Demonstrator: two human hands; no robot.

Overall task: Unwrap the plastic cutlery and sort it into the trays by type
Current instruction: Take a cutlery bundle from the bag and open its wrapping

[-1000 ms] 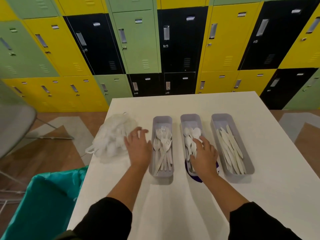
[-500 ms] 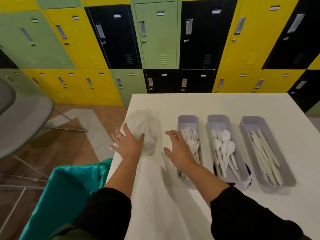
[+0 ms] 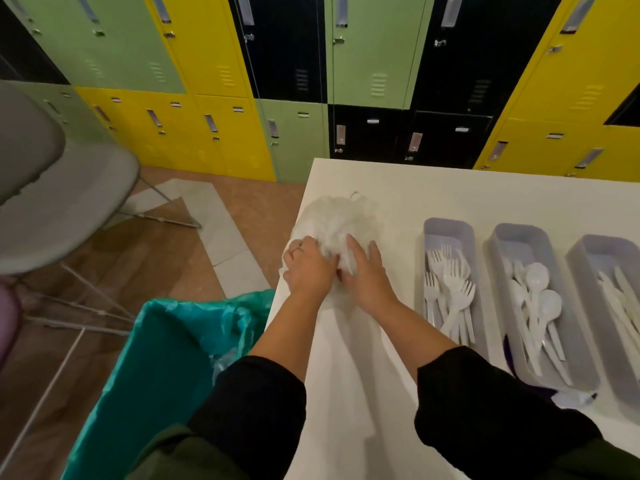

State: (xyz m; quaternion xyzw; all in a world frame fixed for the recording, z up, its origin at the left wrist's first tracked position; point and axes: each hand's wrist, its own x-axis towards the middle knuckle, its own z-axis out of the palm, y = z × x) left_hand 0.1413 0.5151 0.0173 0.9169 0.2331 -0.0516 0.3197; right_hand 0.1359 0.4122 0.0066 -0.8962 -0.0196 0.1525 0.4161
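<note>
A crumpled pile of clear plastic wrappers lies at the left edge of the white table. My left hand curls its fingers into the pile's near left side. My right hand presses against its near right side with straight fingers. To the right stand three grey trays side by side: one with white forks, one with white spoons, and one with white knives, cut off by the frame edge.
A bin lined with a teal bag stands on the floor just left of the table, below my left arm. A grey chair is further left. Coloured lockers fill the back wall.
My right hand left the trays and crossed left to the wrapper pile. Both hands now close in on the pile together. The view has swung to the left.
</note>
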